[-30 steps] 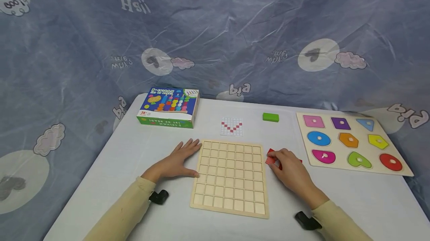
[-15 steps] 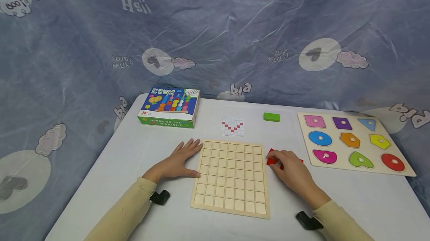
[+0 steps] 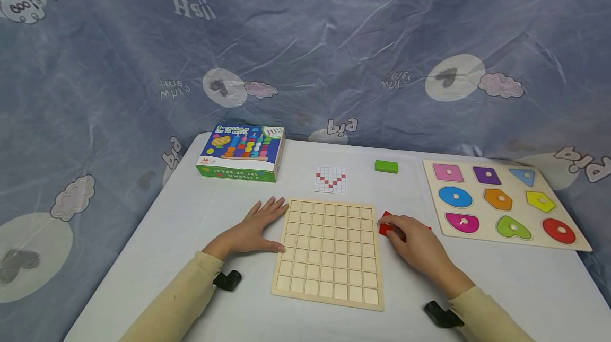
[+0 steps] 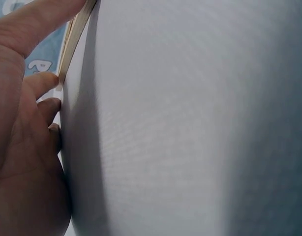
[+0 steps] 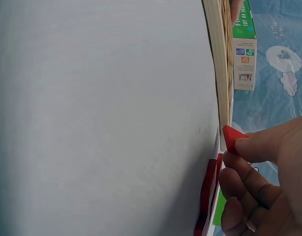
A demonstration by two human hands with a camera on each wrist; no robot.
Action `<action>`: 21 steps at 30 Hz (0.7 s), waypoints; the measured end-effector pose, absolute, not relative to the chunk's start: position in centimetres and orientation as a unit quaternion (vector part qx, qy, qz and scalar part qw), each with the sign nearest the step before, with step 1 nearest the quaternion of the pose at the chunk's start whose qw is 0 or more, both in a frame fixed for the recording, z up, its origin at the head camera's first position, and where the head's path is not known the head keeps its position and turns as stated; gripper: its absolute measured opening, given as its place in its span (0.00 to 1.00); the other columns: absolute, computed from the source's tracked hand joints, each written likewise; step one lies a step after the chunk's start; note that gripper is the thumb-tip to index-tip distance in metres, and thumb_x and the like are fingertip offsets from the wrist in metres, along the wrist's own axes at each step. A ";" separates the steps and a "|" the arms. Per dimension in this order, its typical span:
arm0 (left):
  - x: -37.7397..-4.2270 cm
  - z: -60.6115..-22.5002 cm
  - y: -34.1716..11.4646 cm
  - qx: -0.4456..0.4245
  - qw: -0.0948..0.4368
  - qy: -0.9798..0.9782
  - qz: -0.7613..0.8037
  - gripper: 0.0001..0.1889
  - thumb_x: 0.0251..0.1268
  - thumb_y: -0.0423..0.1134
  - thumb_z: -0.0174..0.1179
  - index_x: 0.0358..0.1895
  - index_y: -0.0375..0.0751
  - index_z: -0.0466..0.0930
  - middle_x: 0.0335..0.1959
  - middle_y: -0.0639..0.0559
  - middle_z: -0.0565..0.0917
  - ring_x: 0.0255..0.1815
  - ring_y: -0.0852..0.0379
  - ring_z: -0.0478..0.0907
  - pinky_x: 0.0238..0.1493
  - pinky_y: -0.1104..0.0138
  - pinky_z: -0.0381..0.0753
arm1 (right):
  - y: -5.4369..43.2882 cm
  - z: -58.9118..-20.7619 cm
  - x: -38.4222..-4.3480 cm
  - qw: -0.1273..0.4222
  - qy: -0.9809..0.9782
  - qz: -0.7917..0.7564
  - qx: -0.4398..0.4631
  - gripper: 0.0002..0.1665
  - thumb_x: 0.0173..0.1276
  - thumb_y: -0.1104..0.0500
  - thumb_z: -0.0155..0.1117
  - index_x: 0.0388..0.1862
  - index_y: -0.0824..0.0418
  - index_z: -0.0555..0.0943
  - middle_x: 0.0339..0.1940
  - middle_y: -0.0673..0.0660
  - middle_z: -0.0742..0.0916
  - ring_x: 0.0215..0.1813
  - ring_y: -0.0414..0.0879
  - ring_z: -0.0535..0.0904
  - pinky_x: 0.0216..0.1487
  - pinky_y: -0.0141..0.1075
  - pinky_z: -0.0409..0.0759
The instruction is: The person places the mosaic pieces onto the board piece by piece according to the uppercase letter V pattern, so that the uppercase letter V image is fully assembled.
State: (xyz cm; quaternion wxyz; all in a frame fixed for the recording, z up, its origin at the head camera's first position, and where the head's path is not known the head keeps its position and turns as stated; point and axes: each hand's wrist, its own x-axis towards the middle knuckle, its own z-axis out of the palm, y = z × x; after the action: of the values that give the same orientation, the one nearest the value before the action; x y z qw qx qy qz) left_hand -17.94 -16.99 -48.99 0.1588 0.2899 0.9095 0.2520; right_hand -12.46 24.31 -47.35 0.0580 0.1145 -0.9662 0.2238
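Note:
A wooden grid board (image 3: 329, 253), with bare square cells, lies on the white table. My left hand (image 3: 252, 228) rests flat beside it, fingers spread, its thumb and index finger touching the board's left edge. Close to the board's right edge, my right hand (image 3: 416, 240) pinches a small flat red tile (image 5: 231, 138) between thumb and index finger. Under and beside that hand lie more red tiles (image 5: 207, 189), partly hidden by the fingers, so their number cannot be told. Past the board lies a small grid card (image 3: 331, 180) with a red V pattern.
At the back left stands a bead-set box (image 3: 238, 152). A green block (image 3: 386, 166) lies behind the right hand. The shape puzzle board (image 3: 513, 241), with several coloured knobbed pieces, occupies the right side. A patterned blue cloth (image 3: 305, 50) hangs behind the table.
My right hand stays over the red tiles, its fingers and wrist shifting only slightly; the tile's tilt has changed a little. The left hand and the board keep their places.

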 end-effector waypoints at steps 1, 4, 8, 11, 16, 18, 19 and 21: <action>-17.9 -49.0 -17.0 0.289 0.159 0.910 0.252 0.58 0.54 0.66 0.71 0.83 0.50 0.49 0.84 0.51 0.45 0.84 0.50 0.33 0.81 0.48 0.29 | 24.3 -47.3 -12.4 0.059 -0.965 0.227 0.115 0.18 0.64 0.62 0.73 0.54 0.53 0.85 0.37 0.52 0.85 0.35 0.44 0.74 0.34 0.38 0.79; -18.0 -49.0 -17.0 0.288 0.159 0.910 0.253 0.58 0.54 0.66 0.71 0.83 0.50 0.49 0.84 0.51 0.46 0.84 0.50 0.34 0.81 0.48 0.29 | 24.3 -47.0 -12.4 0.062 -0.963 0.235 0.117 0.17 0.65 0.62 0.73 0.52 0.54 0.85 0.33 0.49 0.83 0.33 0.43 0.73 0.34 0.38 0.78; -18.0 -49.0 -17.0 0.288 0.159 0.910 0.251 0.58 0.54 0.66 0.71 0.83 0.50 0.50 0.84 0.51 0.46 0.84 0.50 0.34 0.81 0.48 0.29 | 24.1 -46.9 -12.4 0.073 -0.960 0.243 0.122 0.15 0.65 0.63 0.73 0.50 0.54 0.85 0.34 0.48 0.84 0.34 0.43 0.74 0.36 0.39 0.80; -17.9 -49.0 -17.0 0.288 0.160 0.911 0.250 0.58 0.54 0.66 0.71 0.83 0.50 0.49 0.84 0.51 0.45 0.84 0.50 0.34 0.81 0.48 0.29 | 24.0 -46.9 -12.4 0.079 -0.956 0.251 0.128 0.14 0.65 0.63 0.73 0.50 0.54 0.85 0.36 0.48 0.85 0.35 0.42 0.75 0.36 0.38 0.81; -17.9 -49.0 -17.0 0.290 0.159 0.910 0.249 0.58 0.54 0.67 0.71 0.83 0.50 0.49 0.84 0.51 0.45 0.84 0.50 0.34 0.81 0.48 0.29 | 23.5 -46.7 -12.3 0.072 -0.947 0.281 0.139 0.14 0.65 0.65 0.72 0.49 0.53 0.86 0.32 0.44 0.82 0.34 0.40 0.76 0.35 0.33 0.81; -18.0 -49.0 -17.0 0.291 0.159 0.910 0.249 0.58 0.54 0.67 0.71 0.83 0.50 0.49 0.84 0.51 0.45 0.84 0.50 0.34 0.81 0.49 0.29 | 23.3 -46.6 -12.1 0.066 -0.943 0.294 0.140 0.15 0.65 0.66 0.72 0.48 0.52 0.86 0.31 0.42 0.81 0.34 0.39 0.76 0.35 0.31 0.80; -18.0 -49.0 -17.0 0.291 0.159 0.910 0.249 0.58 0.54 0.67 0.71 0.83 0.50 0.49 0.84 0.51 0.45 0.84 0.50 0.34 0.81 0.49 0.29 | 23.2 -46.5 -12.1 0.062 -0.941 0.301 0.139 0.15 0.65 0.66 0.72 0.48 0.51 0.86 0.31 0.42 0.82 0.34 0.38 0.76 0.35 0.31 0.80; -17.9 -49.0 -17.0 0.291 0.159 0.910 0.250 0.58 0.54 0.67 0.71 0.83 0.50 0.49 0.84 0.51 0.45 0.84 0.50 0.34 0.81 0.49 0.29 | 22.9 -46.3 -11.9 0.057 -0.939 0.310 0.137 0.15 0.65 0.65 0.73 0.47 0.51 0.86 0.32 0.41 0.82 0.34 0.38 0.76 0.36 0.30 0.81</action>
State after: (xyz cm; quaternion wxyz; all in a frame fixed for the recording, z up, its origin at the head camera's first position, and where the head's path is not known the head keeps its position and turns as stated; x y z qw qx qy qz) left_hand -17.95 -17.01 -49.02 0.1590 0.2914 0.9096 0.2500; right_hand -11.89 22.92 -46.35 0.0574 0.1373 -0.9390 0.3102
